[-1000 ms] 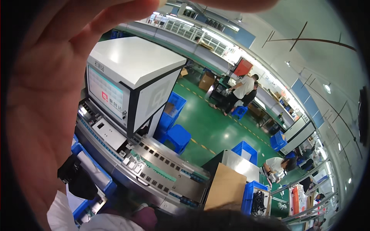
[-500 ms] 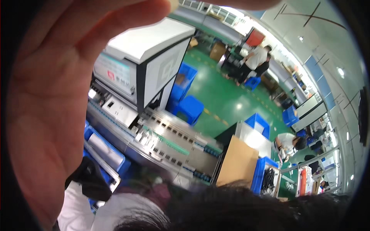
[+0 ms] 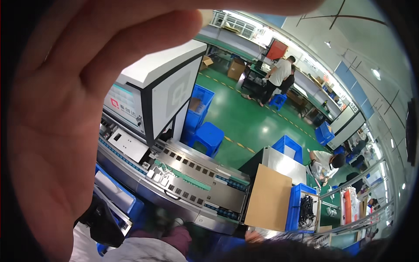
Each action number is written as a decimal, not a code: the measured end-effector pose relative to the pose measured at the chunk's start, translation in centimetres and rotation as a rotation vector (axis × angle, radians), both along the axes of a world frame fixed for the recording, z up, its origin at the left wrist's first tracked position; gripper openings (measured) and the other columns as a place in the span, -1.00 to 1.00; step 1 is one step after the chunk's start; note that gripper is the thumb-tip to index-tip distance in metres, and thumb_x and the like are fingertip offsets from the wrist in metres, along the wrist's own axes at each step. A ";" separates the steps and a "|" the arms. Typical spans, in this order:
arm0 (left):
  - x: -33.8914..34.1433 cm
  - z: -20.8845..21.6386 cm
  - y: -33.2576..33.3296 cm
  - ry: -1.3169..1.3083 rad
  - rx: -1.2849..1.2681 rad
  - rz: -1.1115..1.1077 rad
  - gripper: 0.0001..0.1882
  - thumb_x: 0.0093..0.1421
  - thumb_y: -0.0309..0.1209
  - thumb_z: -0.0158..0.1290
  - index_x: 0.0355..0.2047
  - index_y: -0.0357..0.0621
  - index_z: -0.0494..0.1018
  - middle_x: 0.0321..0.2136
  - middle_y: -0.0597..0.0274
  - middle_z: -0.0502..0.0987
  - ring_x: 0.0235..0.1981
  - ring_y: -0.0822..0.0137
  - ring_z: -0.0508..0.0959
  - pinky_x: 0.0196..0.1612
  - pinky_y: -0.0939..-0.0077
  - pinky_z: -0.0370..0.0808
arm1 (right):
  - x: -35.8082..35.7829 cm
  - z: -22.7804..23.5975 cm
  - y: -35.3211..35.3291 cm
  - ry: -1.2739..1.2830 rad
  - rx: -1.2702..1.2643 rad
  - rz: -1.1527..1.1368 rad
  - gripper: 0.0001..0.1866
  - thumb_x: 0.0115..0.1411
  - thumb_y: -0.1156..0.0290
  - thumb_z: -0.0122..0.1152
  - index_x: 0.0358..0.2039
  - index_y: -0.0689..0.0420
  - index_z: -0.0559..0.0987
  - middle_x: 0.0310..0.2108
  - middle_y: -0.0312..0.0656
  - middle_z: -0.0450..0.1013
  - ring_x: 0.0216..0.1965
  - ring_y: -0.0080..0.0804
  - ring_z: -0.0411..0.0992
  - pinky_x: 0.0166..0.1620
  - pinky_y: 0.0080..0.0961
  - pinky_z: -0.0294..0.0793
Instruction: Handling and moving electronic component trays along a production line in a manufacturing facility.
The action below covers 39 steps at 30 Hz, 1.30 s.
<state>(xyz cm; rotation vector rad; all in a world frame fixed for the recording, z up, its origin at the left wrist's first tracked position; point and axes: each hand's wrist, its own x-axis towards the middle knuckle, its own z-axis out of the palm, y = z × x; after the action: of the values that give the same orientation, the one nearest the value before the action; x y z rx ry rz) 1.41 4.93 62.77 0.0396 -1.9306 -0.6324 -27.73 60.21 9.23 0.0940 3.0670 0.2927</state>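
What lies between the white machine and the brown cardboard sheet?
The metal conveyor, with a green strip along it, runs between them, as the head view shows.

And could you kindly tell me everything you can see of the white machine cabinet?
The white machine cabinet is boxy, with smooth, painted-looking panels and black edging. Its front carries a pale, display-like panel with a red mark and, near its lower right, a small metallic fitting; its side bears a faint grey emblem. It appears to stand over the conveyor line, slanted in this view. A hand close to the lens hides part of it.
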 end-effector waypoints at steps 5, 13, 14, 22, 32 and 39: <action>-0.2 0.4 -0.5 0.027 -0.036 -0.025 0.17 0.00 0.40 0.17 0.42 -0.07 0.08 0.23 -0.14 0.31 0.17 0.06 0.40 0.16 0.15 0.35 | 0.5 -0.3 -0.8 0.019 -0.013 0.016 -0.53 0.10 -0.04 0.08 -0.42 0.09 0.75 -0.41 0.02 0.64 -0.30 0.03 0.62 -0.08 -0.05 0.47; -2.9 1.0 0.6 0.096 -0.040 -0.092 0.16 0.00 0.39 0.18 0.42 -0.07 0.08 0.22 -0.14 0.32 0.17 0.06 0.41 0.15 0.15 0.36 | 0.9 -0.9 -0.8 -0.004 -0.031 -0.033 -0.53 0.11 -0.05 0.06 -0.39 0.04 0.77 -0.39 0.01 0.65 -0.29 0.01 0.62 -0.05 -0.04 0.45; -3.2 1.0 0.6 0.114 -0.042 -0.092 0.16 0.00 0.38 0.18 0.42 -0.07 0.08 0.22 -0.14 0.32 0.17 0.06 0.41 0.15 0.15 0.36 | 0.9 -1.7 -0.5 -0.008 -0.045 -0.034 -0.54 0.11 -0.05 0.06 -0.39 0.02 0.77 -0.38 0.01 0.65 -0.29 0.01 0.62 -0.04 -0.04 0.45; -4.5 2.6 1.1 0.209 -0.061 -0.104 0.15 0.01 0.37 0.18 0.42 -0.07 0.08 0.22 -0.14 0.32 0.16 0.06 0.42 0.15 0.15 0.36 | -1.0 -8.9 4.1 0.362 0.045 0.031 -0.55 0.11 -0.06 0.07 -0.36 -0.02 0.77 -0.34 0.00 0.65 -0.22 0.00 0.61 0.00 -0.02 0.43; -6.9 4.2 -1.1 0.200 -0.048 -0.235 0.14 0.02 0.36 0.18 0.42 -0.07 0.09 0.21 -0.14 0.33 0.15 0.06 0.42 0.14 0.15 0.37 | -0.4 -0.6 -1.2 0.148 -0.550 -0.005 -0.61 0.18 0.06 0.25 -0.19 0.13 0.66 -0.25 0.02 0.61 -0.19 0.06 0.55 -0.08 -0.07 0.50; -9.6 4.6 -2.8 0.143 -0.055 -0.397 0.13 0.02 0.35 0.18 0.42 -0.06 0.09 0.21 -0.14 0.33 0.15 0.06 0.43 0.14 0.16 0.37 | 4.9 31.1 -15.3 -0.008 -1.093 0.738 -0.74 0.19 0.42 0.33 -0.12 0.19 0.58 -0.26 -0.07 0.56 -0.23 -0.09 0.54 -0.14 -0.31 0.52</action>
<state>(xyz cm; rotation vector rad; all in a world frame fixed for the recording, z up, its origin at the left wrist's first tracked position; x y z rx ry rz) -8.22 2.10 67.36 -0.4224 -1.8272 -0.8190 -22.85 44.95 40.37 -1.0377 2.6363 -1.3100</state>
